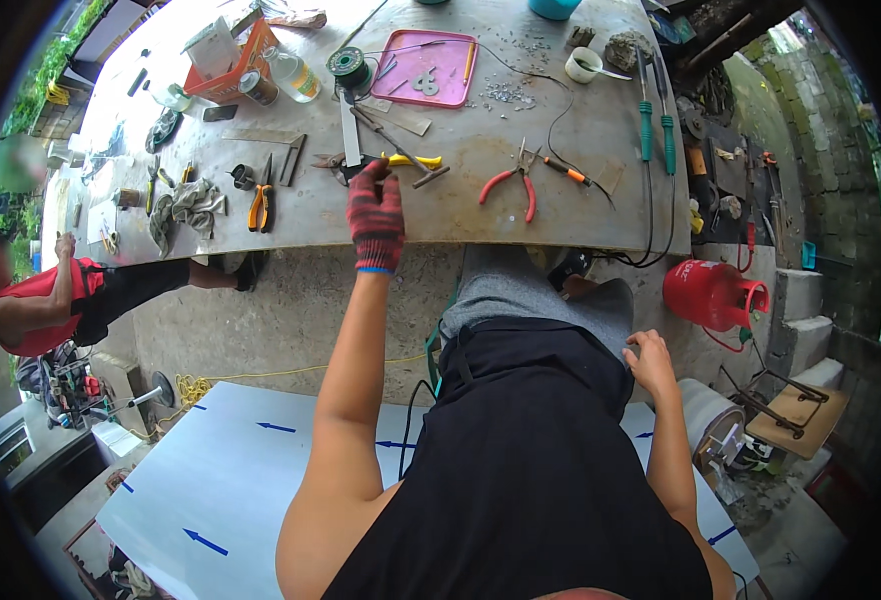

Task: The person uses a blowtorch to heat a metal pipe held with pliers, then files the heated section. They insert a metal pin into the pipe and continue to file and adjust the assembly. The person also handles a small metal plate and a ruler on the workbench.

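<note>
My left hand (377,222), in a red and black striped glove, reaches to the front edge of the metal table (451,215). Its fingers are bent together beside a black-ended metal strip (350,128) and yellow-handled pliers (416,161); what they hold, if anything, is hidden. A thin metal rod (381,128) lies just beyond. My bare right hand (651,360) rests by my right thigh with fingers loosely apart and nothing in it. Red-handled pliers (513,186) and an orange-handled tool (568,172) lie to the right of the left hand.
A pink tray (428,98) and a wire spool (348,66) stand farther back. Orange-handled pliers (262,207) and rags (189,207) lie left. Two green-handled torches (646,130) cross the right edge. A red gas cylinder (706,295) stands right; another person (51,300) is left.
</note>
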A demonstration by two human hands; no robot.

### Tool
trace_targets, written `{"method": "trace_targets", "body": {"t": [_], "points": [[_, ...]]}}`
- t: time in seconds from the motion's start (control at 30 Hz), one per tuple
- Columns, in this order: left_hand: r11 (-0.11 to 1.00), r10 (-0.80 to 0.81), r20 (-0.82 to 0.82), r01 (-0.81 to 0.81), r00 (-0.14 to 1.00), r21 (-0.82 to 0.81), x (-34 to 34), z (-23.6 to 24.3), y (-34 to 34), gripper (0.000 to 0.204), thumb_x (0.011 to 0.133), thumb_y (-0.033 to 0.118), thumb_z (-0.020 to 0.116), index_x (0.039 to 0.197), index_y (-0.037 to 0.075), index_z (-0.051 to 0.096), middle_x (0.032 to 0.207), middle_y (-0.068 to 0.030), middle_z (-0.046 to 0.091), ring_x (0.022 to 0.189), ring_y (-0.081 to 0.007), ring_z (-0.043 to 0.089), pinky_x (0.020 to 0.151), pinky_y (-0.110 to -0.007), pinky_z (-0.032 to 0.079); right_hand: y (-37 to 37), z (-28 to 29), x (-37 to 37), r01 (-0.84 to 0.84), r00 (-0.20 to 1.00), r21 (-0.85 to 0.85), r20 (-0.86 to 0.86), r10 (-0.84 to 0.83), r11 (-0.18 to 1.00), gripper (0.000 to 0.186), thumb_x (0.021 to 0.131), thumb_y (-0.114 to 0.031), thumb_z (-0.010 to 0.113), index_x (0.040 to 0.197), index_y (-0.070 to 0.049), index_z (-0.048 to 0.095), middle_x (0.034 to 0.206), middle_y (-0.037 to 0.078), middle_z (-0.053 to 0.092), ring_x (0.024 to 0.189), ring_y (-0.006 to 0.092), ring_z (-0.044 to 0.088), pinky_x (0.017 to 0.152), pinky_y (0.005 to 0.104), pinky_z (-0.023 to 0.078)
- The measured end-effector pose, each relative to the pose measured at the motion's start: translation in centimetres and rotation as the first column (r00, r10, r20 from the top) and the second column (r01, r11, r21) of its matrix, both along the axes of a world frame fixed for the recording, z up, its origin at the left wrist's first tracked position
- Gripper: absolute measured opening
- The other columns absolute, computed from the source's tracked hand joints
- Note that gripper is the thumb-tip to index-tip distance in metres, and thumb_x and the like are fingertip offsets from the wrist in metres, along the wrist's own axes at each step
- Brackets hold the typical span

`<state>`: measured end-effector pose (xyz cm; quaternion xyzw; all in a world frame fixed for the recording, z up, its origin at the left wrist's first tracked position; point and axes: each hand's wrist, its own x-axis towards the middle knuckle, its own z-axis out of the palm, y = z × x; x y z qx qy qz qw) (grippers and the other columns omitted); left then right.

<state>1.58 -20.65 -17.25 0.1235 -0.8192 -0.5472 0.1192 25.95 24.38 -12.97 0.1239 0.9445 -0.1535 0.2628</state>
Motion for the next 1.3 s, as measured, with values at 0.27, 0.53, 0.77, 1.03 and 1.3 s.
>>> {"method": "trace_targets", "body": {"t": [0.27,0.53,0.77,1.03,1.3], "points": [[0.783,-0.086,0.125,0.145,0.988,-0.605,-18.5,-3.6,1.8,0.053,0.085,0.031,0.071,0.130,0.003,0.061,0.130,-0.0220,0.062,0.122,-0.0349,0.059,0.105,-0.043,0.046,0.7,0.1,2.6,0.130,0.983,-0.090,-0.115,-0.140,0.987,0.025,0.084,-0.015,0.073,0.106,-0.004,0.067,0.111,0.017,0.062,0.109,0.0376,0.058,0.096,0.0440,0.046],[0.638,0.010,0.407,0.308,0.913,-0.706,-23.2,-4.4,4.7,0.060,0.079,0.037,0.078,0.132,0.013,0.061,0.138,-0.0201,0.054,0.124,-0.0365,0.057,0.103,-0.044,0.049,2.2,0.9,7.6,0.320,0.930,-0.142,-0.141,-0.339,0.937,0.023,0.084,-0.012,0.071,0.105,-0.003,0.067,0.108,0.017,0.062,0.107,0.0367,0.057,0.095,0.0440,0.046],[0.630,0.017,0.406,0.306,0.914,-0.714,-23.1,-3.1,5.0,0.047,0.082,0.035,0.077,0.122,0.012,0.067,0.124,-0.0184,0.065,0.116,-0.0338,0.063,0.096,-0.043,0.052,2.1,1.3,6.3,0.307,0.931,-0.154,-0.156,-0.330,0.939,0.022,0.084,-0.010,0.071,0.105,-0.003,0.067,0.107,0.016,0.062,0.106,0.0358,0.057,0.094,0.0434,0.046],[0.980,-0.182,0.033,0.184,0.983,-0.078,-18.5,-1.6,4.1,0.024,0.093,0.025,0.069,0.103,0.004,0.073,0.089,-0.0128,0.075,0.081,-0.0199,0.070,0.076,-0.034,0.052,0.6,3.0,1.8,0.193,0.921,-0.210,-0.297,-0.251,0.958,0.021,0.085,-0.006,0.068,0.104,-0.001,0.066,0.104,0.014,0.062,0.099,0.0312,0.060,0.089,0.0393,0.049],[0.717,-0.407,0.146,0.216,0.902,0.662,-2.4,6.1,12.8,0.024,0.096,0.021,0.069,0.111,0.002,0.066,0.089,-0.0043,0.070,0.074,-0.0127,0.067,0.068,-0.027,0.054,-4.6,7.5,-5.5,0.008,0.873,-0.349,-0.455,-0.177,0.937,0.021,0.084,0.000,0.066,0.105,0.001,0.065,0.102,0.015,0.063,0.100,0.0324,0.061,0.089,0.0400,0.048]]}}
